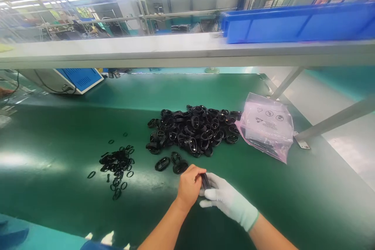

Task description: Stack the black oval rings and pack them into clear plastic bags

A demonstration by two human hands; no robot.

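Note:
Between my hands is a coiled black cable [206,181], seen edge-on. My bare left hand [189,185] pinches its left side with curled fingers. My right hand [227,199], in a white glove, wraps its fingers and thumb around the other side. Just beyond them, a few loose coiled cables [162,163] lie in front of a large heap of black coiled cables [193,129]. To the left on the green tabletop [70,140] is a scattered pile of small black bands [117,168].
A pinkish clear plastic bag [268,125] lies right of the heap, beside a metal support leg [328,121]. Above the table's far part runs a shelf [131,52] bearing a blue bin [293,23]. A blue and white machine [79,80] stands at the back left.

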